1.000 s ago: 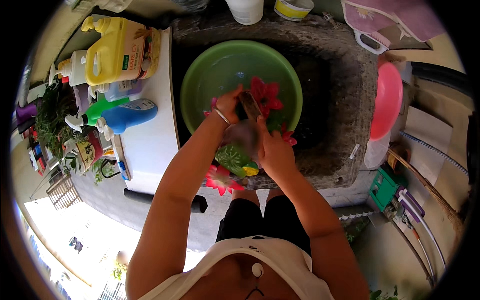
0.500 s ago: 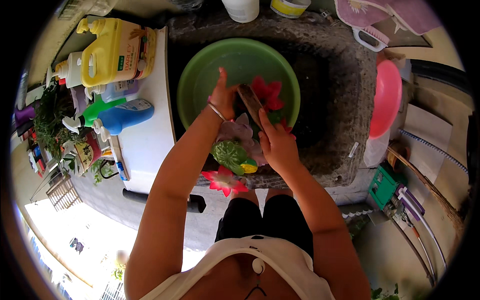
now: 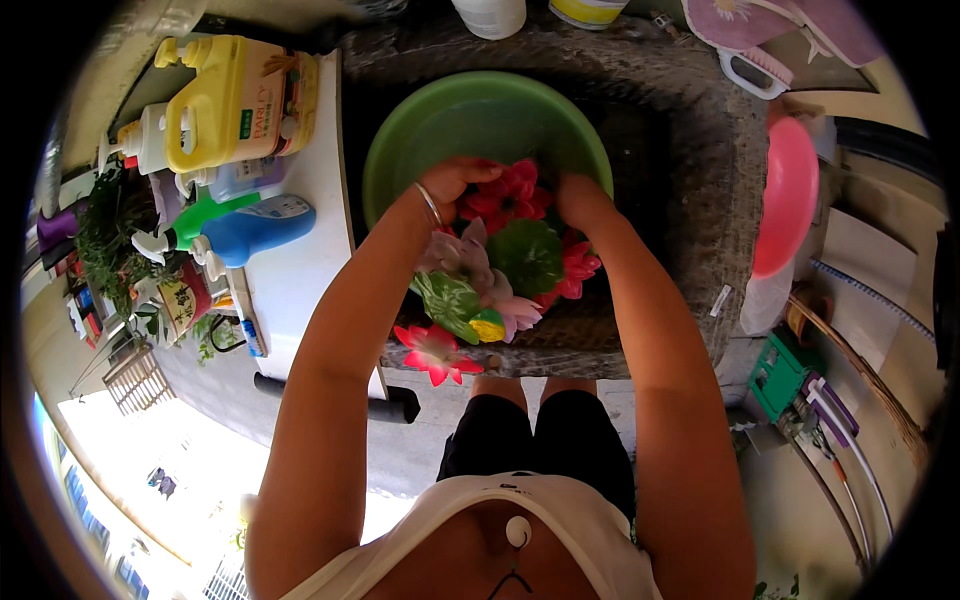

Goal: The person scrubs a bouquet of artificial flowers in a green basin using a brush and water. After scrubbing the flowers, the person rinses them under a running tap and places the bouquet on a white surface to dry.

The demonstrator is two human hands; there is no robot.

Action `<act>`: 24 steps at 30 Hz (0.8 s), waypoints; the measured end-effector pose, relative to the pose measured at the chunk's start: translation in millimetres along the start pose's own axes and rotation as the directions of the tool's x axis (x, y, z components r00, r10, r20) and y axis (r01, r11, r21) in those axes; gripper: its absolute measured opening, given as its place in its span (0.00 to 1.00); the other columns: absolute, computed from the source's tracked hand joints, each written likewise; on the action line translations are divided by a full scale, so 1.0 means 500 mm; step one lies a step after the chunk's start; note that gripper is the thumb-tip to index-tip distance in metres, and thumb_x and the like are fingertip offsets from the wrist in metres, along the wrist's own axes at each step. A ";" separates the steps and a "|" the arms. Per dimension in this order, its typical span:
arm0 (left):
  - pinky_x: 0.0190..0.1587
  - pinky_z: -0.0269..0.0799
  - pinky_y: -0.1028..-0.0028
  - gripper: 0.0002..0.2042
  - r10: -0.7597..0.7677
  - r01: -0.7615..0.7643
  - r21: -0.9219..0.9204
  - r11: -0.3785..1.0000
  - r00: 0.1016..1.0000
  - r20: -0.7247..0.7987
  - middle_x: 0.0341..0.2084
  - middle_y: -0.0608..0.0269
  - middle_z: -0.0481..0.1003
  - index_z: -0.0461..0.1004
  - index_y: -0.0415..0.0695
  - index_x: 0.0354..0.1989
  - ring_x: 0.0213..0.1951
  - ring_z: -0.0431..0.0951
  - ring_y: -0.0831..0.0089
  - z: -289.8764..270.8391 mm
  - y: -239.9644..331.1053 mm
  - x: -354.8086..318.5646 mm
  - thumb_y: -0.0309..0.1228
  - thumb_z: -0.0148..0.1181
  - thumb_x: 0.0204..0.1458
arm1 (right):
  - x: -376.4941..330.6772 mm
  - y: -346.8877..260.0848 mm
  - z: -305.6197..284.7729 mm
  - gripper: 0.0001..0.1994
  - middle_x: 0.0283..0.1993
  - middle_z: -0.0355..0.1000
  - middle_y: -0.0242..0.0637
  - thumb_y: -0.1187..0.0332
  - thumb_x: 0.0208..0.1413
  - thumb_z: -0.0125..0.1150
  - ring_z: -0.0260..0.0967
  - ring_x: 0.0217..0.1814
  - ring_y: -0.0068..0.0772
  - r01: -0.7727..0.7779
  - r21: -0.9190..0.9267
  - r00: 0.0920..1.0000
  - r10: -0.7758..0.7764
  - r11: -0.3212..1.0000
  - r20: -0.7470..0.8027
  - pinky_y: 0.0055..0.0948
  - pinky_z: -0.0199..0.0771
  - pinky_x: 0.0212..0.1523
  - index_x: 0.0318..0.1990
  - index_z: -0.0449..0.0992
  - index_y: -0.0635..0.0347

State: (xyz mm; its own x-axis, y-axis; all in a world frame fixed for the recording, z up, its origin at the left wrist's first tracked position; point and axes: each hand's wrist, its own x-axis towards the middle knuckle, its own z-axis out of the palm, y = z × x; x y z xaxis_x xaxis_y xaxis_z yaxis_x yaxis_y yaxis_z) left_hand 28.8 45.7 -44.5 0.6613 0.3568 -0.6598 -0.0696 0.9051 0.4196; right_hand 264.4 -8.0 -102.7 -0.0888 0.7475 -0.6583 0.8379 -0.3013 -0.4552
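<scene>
A bunch of artificial flowers lies over the near part of the green basin (image 3: pixel 385 150), which holds water. It has a red flower (image 3: pixel 508 193), a round green leaf (image 3: pixel 525 257), a pale purple flower (image 3: pixel 465 262), a veined green leaf (image 3: pixel 448 302) and a pink-and-white flower (image 3: pixel 436 354). My left hand (image 3: pixel 455 184) has its fingers bent against the left side of the red flower. At the basin's right inner side is my right hand (image 3: pixel 582 202), its fingers in shadow and hidden. Another red flower (image 3: pixel 578 266) sits below its wrist.
A dark stone sink (image 3: pixel 740 210) surrounds the basin. On the white counter (image 3: pixel 300 270) at left stand a yellow jug (image 3: pixel 215 110), a blue bottle (image 3: pixel 260 230) and others. A pink basin (image 3: pixel 785 200) leans at right, near a white-handled brush (image 3: pixel 755 75).
The brown stick-like piece that was in my right hand is out of sight. My right hand has moved up and right to the basin's side. My left hand has bent over toward the red flower.
</scene>
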 end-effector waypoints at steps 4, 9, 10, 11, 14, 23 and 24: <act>0.54 0.72 0.63 0.16 0.042 -0.053 -0.086 0.995 0.992 -0.117 0.46 0.51 0.76 0.72 0.33 0.50 0.47 0.78 0.62 -0.034 -0.018 -0.026 0.29 0.56 0.56 | -0.115 -0.060 -0.041 0.18 0.49 0.73 0.52 0.64 0.57 0.54 0.73 0.49 0.54 0.146 0.290 0.967 -0.075 0.946 -0.243 0.40 0.73 0.47 0.55 0.72 0.55; 0.57 0.70 0.62 0.18 0.080 -0.098 -0.143 0.985 0.989 -0.128 0.49 0.51 0.74 0.69 0.34 0.53 0.50 0.76 0.62 -0.025 -0.021 -0.023 0.30 0.55 0.57 | -0.234 -0.023 -0.033 0.23 0.41 0.74 0.45 0.65 0.58 0.57 0.74 0.38 0.48 0.464 0.330 0.825 -0.267 0.822 -0.497 0.37 0.74 0.39 0.62 0.68 0.45; 0.57 0.70 0.62 0.17 0.086 -0.101 -0.151 0.983 0.990 -0.108 0.49 0.51 0.74 0.69 0.34 0.53 0.49 0.77 0.61 -0.030 -0.025 -0.018 0.29 0.55 0.57 | -0.232 -0.026 -0.030 0.23 0.38 0.73 0.43 0.65 0.58 0.58 0.74 0.36 0.47 0.431 0.256 0.849 -0.293 0.865 -0.440 0.37 0.74 0.37 0.62 0.68 0.43; 0.56 0.71 0.62 0.17 0.088 -0.100 -0.157 0.983 0.993 -0.082 0.49 0.50 0.74 0.70 0.34 0.52 0.49 0.77 0.60 -0.026 -0.026 -0.010 0.29 0.54 0.57 | -0.232 -0.028 -0.027 0.23 0.35 0.73 0.42 0.65 0.58 0.58 0.73 0.34 0.46 0.393 0.176 0.872 -0.305 0.903 -0.384 0.37 0.74 0.35 0.62 0.68 0.42; 0.56 0.72 0.60 0.16 0.059 -0.083 -0.113 0.990 0.978 -0.198 0.49 0.50 0.74 0.69 0.34 0.53 0.49 0.77 0.60 -0.003 -0.032 -0.005 0.27 0.53 0.57 | -0.175 -0.077 -0.031 0.26 0.30 0.69 0.39 0.64 0.56 0.59 0.71 0.30 0.45 0.456 0.093 0.813 -0.372 0.885 -0.448 0.37 0.73 0.30 0.63 0.66 0.37; 0.57 0.69 0.56 0.18 0.098 -0.119 -0.431 0.894 0.993 -0.071 0.50 0.49 0.73 0.68 0.36 0.54 0.52 0.74 0.55 0.022 -0.007 -0.012 0.34 0.47 0.61 | -0.182 -0.058 -0.020 0.28 0.30 0.67 0.38 0.66 0.56 0.58 0.70 0.27 0.45 0.448 0.005 0.808 -0.402 0.894 -0.431 0.39 0.72 0.27 0.65 0.63 0.34; 0.58 0.69 0.56 0.19 0.071 -0.081 -0.420 0.904 0.997 -0.041 0.50 0.49 0.73 0.68 0.36 0.55 0.52 0.74 0.55 0.012 -0.005 -0.006 0.35 0.47 0.61 | -0.177 -0.060 -0.023 0.28 0.30 0.67 0.38 0.66 0.56 0.59 0.70 0.27 0.44 0.455 -0.001 0.797 -0.408 0.891 -0.446 0.38 0.72 0.27 0.65 0.63 0.34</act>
State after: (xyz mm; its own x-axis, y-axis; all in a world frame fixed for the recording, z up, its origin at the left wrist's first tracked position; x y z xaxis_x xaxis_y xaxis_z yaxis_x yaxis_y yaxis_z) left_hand 31.6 41.0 -39.9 0.6239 0.4288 -0.6534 -0.4303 0.8864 0.1707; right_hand 253.4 -58.3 -24.0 -0.1719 0.9825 -0.0716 0.7062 0.0722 -0.7043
